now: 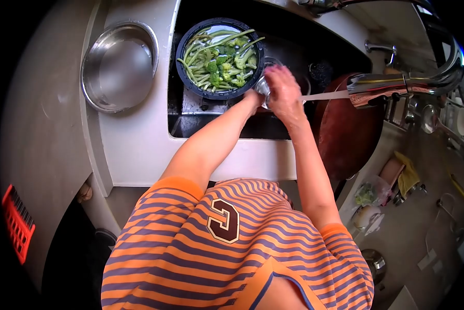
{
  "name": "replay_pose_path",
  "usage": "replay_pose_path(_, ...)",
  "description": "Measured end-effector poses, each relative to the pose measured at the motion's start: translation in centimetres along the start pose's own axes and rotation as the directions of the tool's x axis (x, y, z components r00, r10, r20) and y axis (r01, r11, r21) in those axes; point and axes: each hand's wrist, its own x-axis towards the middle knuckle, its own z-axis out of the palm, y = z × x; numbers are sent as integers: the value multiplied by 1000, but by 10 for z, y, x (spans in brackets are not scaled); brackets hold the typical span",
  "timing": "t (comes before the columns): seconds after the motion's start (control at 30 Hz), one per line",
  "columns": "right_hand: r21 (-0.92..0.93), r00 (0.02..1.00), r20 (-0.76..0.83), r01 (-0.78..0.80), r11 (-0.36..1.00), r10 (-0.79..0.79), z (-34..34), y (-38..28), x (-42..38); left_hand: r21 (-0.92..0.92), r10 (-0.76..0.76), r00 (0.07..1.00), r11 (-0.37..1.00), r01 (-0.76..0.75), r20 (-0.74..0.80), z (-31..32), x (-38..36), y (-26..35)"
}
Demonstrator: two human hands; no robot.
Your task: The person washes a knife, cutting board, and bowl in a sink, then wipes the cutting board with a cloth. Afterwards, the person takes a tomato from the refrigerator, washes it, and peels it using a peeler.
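Observation:
A stream of water runs from the chrome faucet (379, 85) onto my right hand (284, 94), whose fingers are smeared by motion. My left hand (253, 98) is just beside it, at the near right rim of a black round bowl (181, 64); its fingers are mostly hidden. A shiny metal object (262, 87) shows between the two hands, and I cannot tell which hand holds it. Green beans (197, 48) and broccoli pieces (241, 61) lie in water inside the black bowl, which stands in the dark sink (206, 121).
A round steel basin (90, 77) rests on the white counter (134, 150) left of the sink. A large dark red round object (345, 134) stands at the sink's right. Farther right are a bagged green item (366, 195) and a yellow cloth (408, 175). A red basket (18, 225) is far left.

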Motion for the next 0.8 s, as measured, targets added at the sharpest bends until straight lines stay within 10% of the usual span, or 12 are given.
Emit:
replay_pose_path(0.03, 54, 998, 67, -18, 998, 15, 12, 5, -3, -494, -91, 969, 847, 196, 228, -16, 80, -62)
replay_pose_path(0.07, 107, 990, 137, -43, 993, 28, 23, 10, -5, -387, -34, 952, 909, 156, 305, -15, 85, -66)
replay_pose_path(0.13, 298, 932, 214, -347, 889, 292, 42, 21, -8, 397, -36, 989, 917, -25, 146, -10, 42, -32)
replay_pose_path(0.17, 442, 938, 211, -343, 829, 275, 48, 35, -11, 455, 314, 940, 823, -340, 134, -6, 53, -50)
replay_pose_path(0.2, 426, 959, 179, -279, 861, 222, 56, 52, -13, 423, 238, 965, 867, -263, 111, -4, 40, -35)
replay_pose_path(0.3, -9, 989, -21, -144, 989, 144, 48, 64, -15, 100, 120, 993, 988, -121, 13, 5, 31, -32)
replay_pose_path(0.43, -314, 778, -337, -623, 716, 529, 44, 70, -27, 249, 196, 980, 949, -195, 21, -4, 33, -31)
replay_pose_path(0.57, -38, 850, -110, -521, 853, 515, 61, 88, -43, 182, -68, 985, 983, 39, 159, 1, 13, -14)
replay_pose_path(0.6, 347, 846, 33, -508, 788, 532, 69, 94, -46, 161, -42, 989, 987, 19, 143, 3, 10, -12)
replay_pose_path(0.67, 525, 737, 429, -674, 519, 523, 47, 64, -32, 127, -128, 987, 985, 115, 98, -3, 21, -11)
replay_pose_path(0.73, 241, 471, 796, -823, 514, 381, 39, 67, -30, 203, 35, 999, 978, -42, 42, -2, 24, -14)
replay_pose_path(0.8, -408, 362, 716, -476, 779, 597, 16, 43, -28, 376, 454, 889, 815, -441, 57, -2, 31, -24)
